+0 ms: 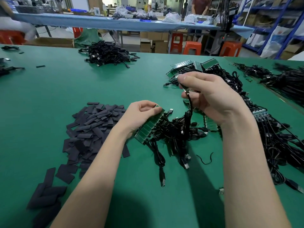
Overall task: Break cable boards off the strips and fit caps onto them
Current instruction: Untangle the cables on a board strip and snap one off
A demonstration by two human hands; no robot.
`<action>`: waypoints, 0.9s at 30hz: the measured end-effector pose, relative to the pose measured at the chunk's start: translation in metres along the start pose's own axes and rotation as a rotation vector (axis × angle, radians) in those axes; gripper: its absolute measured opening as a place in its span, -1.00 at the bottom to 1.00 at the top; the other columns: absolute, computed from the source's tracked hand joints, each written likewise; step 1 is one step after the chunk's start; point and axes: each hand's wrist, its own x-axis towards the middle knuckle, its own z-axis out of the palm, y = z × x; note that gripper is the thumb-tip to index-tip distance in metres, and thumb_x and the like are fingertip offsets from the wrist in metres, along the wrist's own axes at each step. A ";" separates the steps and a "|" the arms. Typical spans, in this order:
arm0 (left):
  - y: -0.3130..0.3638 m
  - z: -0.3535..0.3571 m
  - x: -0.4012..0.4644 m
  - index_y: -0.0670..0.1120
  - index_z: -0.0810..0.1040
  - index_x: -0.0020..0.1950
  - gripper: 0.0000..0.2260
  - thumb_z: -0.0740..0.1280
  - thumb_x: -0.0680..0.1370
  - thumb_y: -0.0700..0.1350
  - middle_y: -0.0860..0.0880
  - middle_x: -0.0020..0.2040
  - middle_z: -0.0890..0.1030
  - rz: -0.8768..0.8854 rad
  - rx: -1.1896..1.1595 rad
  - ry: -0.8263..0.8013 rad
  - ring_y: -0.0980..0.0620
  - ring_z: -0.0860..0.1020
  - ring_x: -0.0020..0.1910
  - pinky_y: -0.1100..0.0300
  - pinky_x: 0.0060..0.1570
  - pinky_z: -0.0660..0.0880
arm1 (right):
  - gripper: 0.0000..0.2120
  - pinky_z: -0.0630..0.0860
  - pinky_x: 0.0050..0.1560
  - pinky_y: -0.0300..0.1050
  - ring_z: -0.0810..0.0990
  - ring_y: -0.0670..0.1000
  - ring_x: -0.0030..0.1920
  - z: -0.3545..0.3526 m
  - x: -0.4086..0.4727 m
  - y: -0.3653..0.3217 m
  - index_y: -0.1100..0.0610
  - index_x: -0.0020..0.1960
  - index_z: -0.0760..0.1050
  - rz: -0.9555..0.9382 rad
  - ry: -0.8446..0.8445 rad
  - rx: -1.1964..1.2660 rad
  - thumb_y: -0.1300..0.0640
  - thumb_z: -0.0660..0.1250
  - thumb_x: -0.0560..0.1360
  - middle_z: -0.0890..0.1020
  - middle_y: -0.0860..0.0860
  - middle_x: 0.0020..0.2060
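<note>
Over green table (49, 96) | left hand (139, 116) grips strip (148, 127) | right hand (209, 97) pinches cable board (187, 92)

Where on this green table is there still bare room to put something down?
The widest bare patch of the table lies between the pile of black caps and the far heap of cables. Another lies near the front edge, between the forearms. The right side is crowded: cables and board strips run behind the right hand.
</note>
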 end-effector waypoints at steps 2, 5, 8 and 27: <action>0.001 -0.001 -0.001 -0.07 0.63 0.14 -0.75 0.51 0.50 -0.06 0.00 -0.02 0.73 0.014 0.023 -0.017 0.19 0.65 -0.19 0.44 -0.19 0.51 | -0.87 0.39 -0.46 -0.38 0.63 -0.13 -0.35 0.007 -0.001 0.002 0.11 -0.05 0.65 0.030 -0.031 -0.080 0.09 0.52 0.45 0.69 -0.08 -0.29; 0.009 -0.003 -0.005 0.00 0.55 0.25 -0.64 0.52 0.49 -0.03 0.03 0.09 0.68 0.045 0.072 -0.009 0.19 0.66 -0.05 0.39 -0.09 0.51 | -0.81 0.44 -0.40 -0.32 0.65 -0.06 -0.31 0.018 0.003 0.019 0.19 0.07 0.64 0.120 0.027 -0.191 0.16 0.51 0.49 0.69 -0.03 -0.30; 0.018 0.000 -0.009 0.02 0.54 0.19 -0.71 0.50 0.51 -0.01 0.10 0.04 0.64 0.183 0.164 0.207 0.23 0.61 -0.03 0.30 -0.04 0.51 | -0.88 0.45 -0.31 -0.28 0.56 -0.10 -0.34 0.025 0.010 0.031 0.13 0.02 0.68 0.150 0.073 -0.238 0.15 0.49 0.49 0.65 -0.08 -0.36; 0.024 0.022 -0.022 -0.12 0.64 0.06 -0.81 0.42 0.51 -0.35 -0.09 -0.08 0.73 0.151 -0.230 0.083 0.07 0.69 -0.17 0.26 -0.11 0.59 | -0.76 0.56 -0.13 -0.09 0.60 -0.05 -0.27 0.044 0.022 0.052 0.15 -0.09 0.60 -0.050 0.322 -0.277 0.03 0.57 0.41 0.65 -0.02 -0.28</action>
